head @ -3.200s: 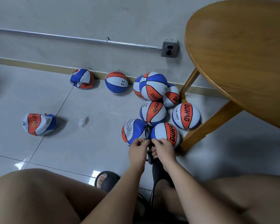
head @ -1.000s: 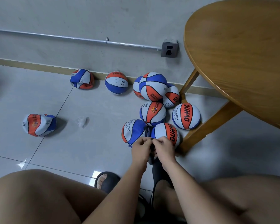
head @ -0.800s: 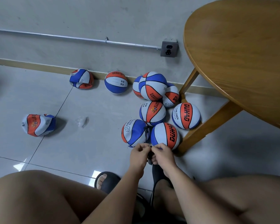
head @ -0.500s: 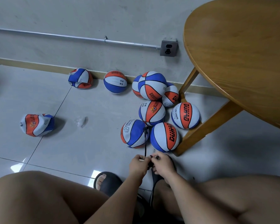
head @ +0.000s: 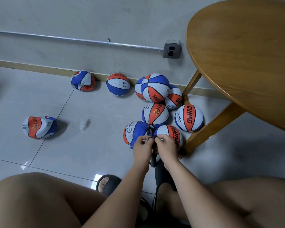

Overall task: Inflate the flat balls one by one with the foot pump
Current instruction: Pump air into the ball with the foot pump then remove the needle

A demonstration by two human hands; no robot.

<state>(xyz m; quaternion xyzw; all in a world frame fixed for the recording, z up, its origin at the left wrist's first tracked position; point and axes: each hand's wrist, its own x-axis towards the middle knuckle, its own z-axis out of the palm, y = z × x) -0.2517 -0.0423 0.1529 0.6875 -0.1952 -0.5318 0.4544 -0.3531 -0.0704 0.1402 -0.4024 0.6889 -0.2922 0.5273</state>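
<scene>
1. Left hand (head: 142, 146) and right hand (head: 166, 145) meet with fingers curled. Both pinch the dark end of the hose (head: 153, 159); a pale tip juts out on the left hand's side.
2. The hose drops toward the right slipper (head: 161, 175). The pump body cannot be made out.
3. Edges: a table leg (head: 212, 127) stands just right of the hands, and the table (head: 245, 63) overhangs that side. The wall (head: 89, 17) closes the far side.
4. Open room: bare floor (head: 97, 153) spreads to the left of the hands.
5. Round balls (head: 155, 87), eight: seven clustered between hands, leg and wall, the nearest two under the hands, and one apart at the skirting.
6. Flat ball (head: 83, 80) against the skirting; flat ball (head: 39, 127) alone at far left; two in all.
7. One plastic scrap (head: 85, 124) lies on the floor.
</scene>
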